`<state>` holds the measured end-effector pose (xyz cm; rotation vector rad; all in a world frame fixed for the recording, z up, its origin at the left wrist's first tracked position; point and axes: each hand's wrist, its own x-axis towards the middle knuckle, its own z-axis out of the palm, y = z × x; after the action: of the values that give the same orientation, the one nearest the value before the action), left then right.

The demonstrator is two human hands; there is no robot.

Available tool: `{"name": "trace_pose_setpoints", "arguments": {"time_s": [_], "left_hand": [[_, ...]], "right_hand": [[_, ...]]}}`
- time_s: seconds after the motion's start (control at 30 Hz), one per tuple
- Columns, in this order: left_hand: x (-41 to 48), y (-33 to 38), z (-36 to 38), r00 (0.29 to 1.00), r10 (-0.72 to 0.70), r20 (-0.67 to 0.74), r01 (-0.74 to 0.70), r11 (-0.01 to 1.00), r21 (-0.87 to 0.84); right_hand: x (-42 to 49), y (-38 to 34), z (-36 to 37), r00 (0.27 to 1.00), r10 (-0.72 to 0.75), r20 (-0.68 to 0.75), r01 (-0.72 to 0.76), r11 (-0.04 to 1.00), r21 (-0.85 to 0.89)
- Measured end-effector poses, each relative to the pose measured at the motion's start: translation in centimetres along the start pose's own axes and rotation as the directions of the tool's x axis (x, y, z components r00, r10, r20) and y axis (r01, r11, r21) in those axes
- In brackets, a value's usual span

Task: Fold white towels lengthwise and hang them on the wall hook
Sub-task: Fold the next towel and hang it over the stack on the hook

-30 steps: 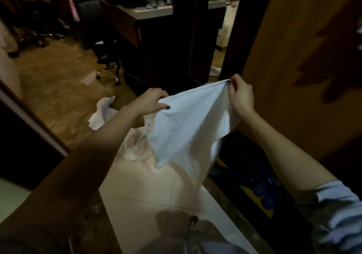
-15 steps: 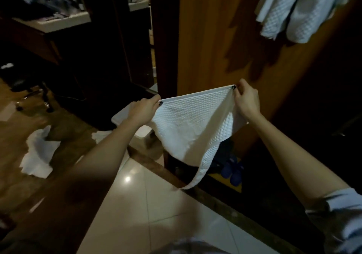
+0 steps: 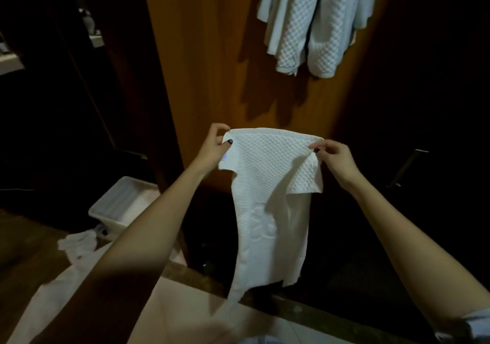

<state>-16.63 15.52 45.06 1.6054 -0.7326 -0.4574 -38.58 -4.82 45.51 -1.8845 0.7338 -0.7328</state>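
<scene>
White waffle-patterned towel [image 3: 265, 171], perhaps flower-embossed

A white plastic bin [image 3: 106, 219] stands near the wooden wall panel [image 3: 212, 52].

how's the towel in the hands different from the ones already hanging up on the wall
The held towel is pinched at its top corners by the left hand and right hand; the hanging towels dangle untouched against the wooden wall. The held towel is spread wide at the top; the hanging towels are bunched into narrow drapes. Both are white with a waffle texture.
</scene>
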Motion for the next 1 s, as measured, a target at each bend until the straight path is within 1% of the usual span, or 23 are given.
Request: {"name": "trace_pose_setpoints", "arguments": {"time_s": [0.03, 0.1, 0.17, 0.2, 0.27, 0.3, 0.33, 0.43, 0.5, 0.6, 0.67, 0.7, 0.77, 0.83, 0.9, 1.0], "left_hand": [[0.1, 0.4, 0.8, 0.999, 0.029, 0.03, -0.028, 1.0, -0.007], [0.6, 0.8, 2.3, 0.995, 0.064, 0.076, -0.068, 0.997, 0.049], [1.1, 1.3, 3.5, 0.989, 0.023, 0.148, -0.045, 0.988, 0.147], [1.2, 1.5, 4.0, 0.978, -0.011, 0.208, -0.028, 0.983, 0.179], [1.4, 1.8, 4.7, 0.938, -0.049, 0.344, -0.011, 0.985, 0.173], [1.5, 1.9, 4.9, 0.92, -0.05, 0.389, -0.012, 0.988, 0.155], [1.6, 2.0, 5.2, 0.913, -0.041, 0.407, -0.016, 0.991, 0.136], [2.2, 2.8, 5.3, 0.923, 0.019, 0.383, -0.039, 0.998, 0.045], [2.6, 3.4, 5.1, 0.911, 0.06, 0.407, -0.066, 0.998, 0.001], [2.5, 3.7, 4.8, 0.905, 0.101, 0.413, -0.08, 0.994, -0.069], [2.5, 3.6, 4.6, 0.919, 0.107, 0.378, -0.075, 0.992, -0.099], [2.6, 3.5, 4.5, 0.925, 0.097, 0.368, -0.063, 0.993, -0.104], [2.7, 3.4, 4.6, 0.93, 0.074, 0.359, -0.036, 0.993, -0.112], [2.5, 3.6, 4.9, 0.931, 0.056, 0.361, -0.004, 0.99, -0.143], [2.3, 3.9, 5.1, 0.926, 0.071, 0.371, -0.004, 0.984, -0.178], [2.1, 4.1, 5.4, 0.9, 0.121, 0.418, -0.075, 0.989, -0.126]], "right_hand": [[-0.2, 0.1, -0.1, 0.999, 0.038, -0.015, -0.037, 0.999, 0.029], [-0.5, 0.0, -0.3, 0.996, 0.083, -0.032, -0.08, 0.994, 0.068], [-0.9, -0.4, -0.2, 0.997, 0.078, -0.03, -0.076, 0.995, 0.059], [-1.1, -0.7, 0.0, 0.997, 0.068, -0.032, -0.067, 0.997, 0.05], [-1.5, -1.7, 0.6, 0.998, 0.053, -0.031, -0.051, 0.998, 0.045], [-1.6, -2.2, 0.9, 0.998, 0.053, -0.022, -0.052, 0.997, 0.055], [-1.7, -2.7, 1.2, 0.998, 0.056, -0.009, -0.056, 0.996, 0.07], [-1.9, -4.0, 1.7, 0.997, 0.057, 0.047, -0.06, 0.996, 0.066], [-1.9, -4.6, 1.9, 0.993, 0.047, 0.11, -0.053, 0.997, 0.058], [-1.7, -5.2, 2.2, 0.978, 0.033, 0.205, -0.059, 0.991, 0.122], [-1.8, -5.1, 2.4, 0.98, 0.022, 0.2, -0.047, 0.991, 0.125], [-1.9, -5.1, 2.6, 0.985, 0.018, 0.172, -0.033, 0.996, 0.084], [-2.2, -4.9, 3.1, 0.997, -0.019, 0.078, 0.026, 0.995, -0.101], [-2.5, -4.7, 3.7, 0.992, -0.122, -0.028, 0.11, 0.957, -0.268], [-2.5, -4.8, 4.0, 0.976, -0.198, -0.087, 0.162, 0.935, -0.315], [-2.4, -5.2, 4.0, 0.966, -0.248, -0.079, 0.205, 0.913, -0.352]]}}
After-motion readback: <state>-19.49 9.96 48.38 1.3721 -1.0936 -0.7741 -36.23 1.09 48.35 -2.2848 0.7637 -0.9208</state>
